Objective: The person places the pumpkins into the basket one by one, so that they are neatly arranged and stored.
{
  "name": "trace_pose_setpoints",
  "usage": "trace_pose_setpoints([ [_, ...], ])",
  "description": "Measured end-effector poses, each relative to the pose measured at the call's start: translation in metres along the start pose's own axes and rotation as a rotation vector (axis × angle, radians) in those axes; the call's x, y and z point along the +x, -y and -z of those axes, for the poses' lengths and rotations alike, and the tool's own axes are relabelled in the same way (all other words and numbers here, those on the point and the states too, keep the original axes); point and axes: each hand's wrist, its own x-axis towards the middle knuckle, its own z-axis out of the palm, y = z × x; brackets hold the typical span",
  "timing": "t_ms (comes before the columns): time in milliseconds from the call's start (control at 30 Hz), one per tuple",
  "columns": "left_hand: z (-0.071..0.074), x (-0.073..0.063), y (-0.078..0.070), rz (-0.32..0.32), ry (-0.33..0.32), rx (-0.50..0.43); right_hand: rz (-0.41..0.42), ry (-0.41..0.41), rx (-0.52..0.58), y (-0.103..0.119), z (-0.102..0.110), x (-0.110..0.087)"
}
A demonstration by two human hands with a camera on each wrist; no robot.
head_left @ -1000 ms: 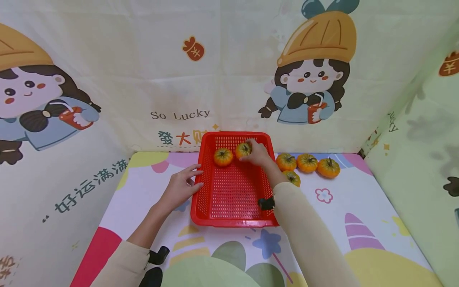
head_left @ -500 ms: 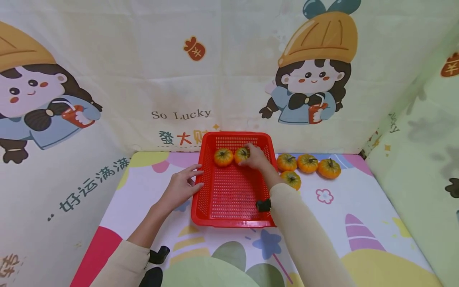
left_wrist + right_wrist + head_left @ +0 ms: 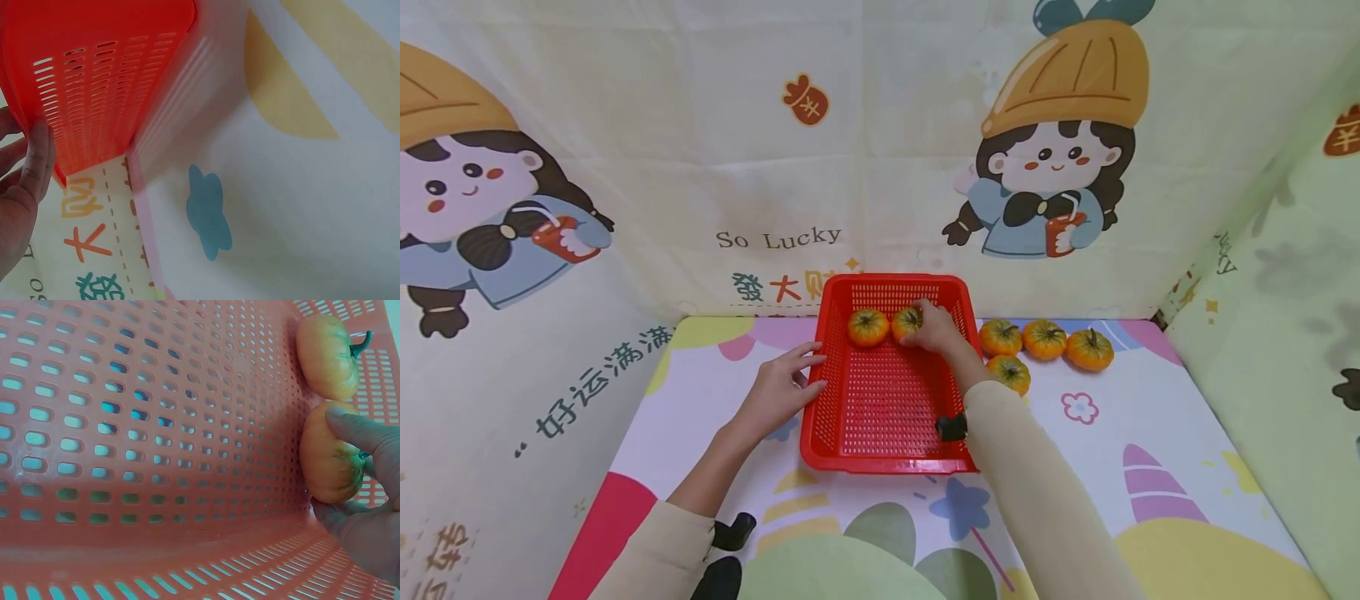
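Observation:
A red perforated plastic basket [image 3: 887,464] sits on the table, with two small orange pumpkins at its far end. My right hand [image 3: 937,329] reaches inside and holds the right-hand pumpkin [image 3: 906,323] between thumb and fingers. In the right wrist view, the thumb lies across this pumpkin [image 3: 328,459] and a fingertip is under its lower side. The other pumpkin [image 3: 868,327] rests right beside it, its green stem showing in the right wrist view. My left hand [image 3: 775,389] touches the basket's left rim with its fingers extended; the left wrist view shows fingers against the outer wall [image 3: 94,81].
Several more pumpkins stand on the table right of the basket: one [image 3: 1009,375] close by my right forearm, others in a row [image 3: 1044,340] at the back. A printed cloth wall [image 3: 887,167] rises behind the table, with another along the right side [image 3: 1285,333].
My right hand has shifted slightly left with its pumpkin, bringing it closer to the other one, then stayed nearly still. The left hand keeps its place at the rim.

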Motion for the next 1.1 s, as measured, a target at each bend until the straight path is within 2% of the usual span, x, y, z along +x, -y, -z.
trace_pose_setpoints([
  [600,-0.001,0.000,0.001,-0.008,-0.002,0.008,-0.043,-0.001,-0.010,0.002,0.000,0.000],
  [1100,0.000,0.002,0.001,0.004,0.001,-0.002,0.073,-0.014,-0.032,0.005,0.014,-0.010],
])
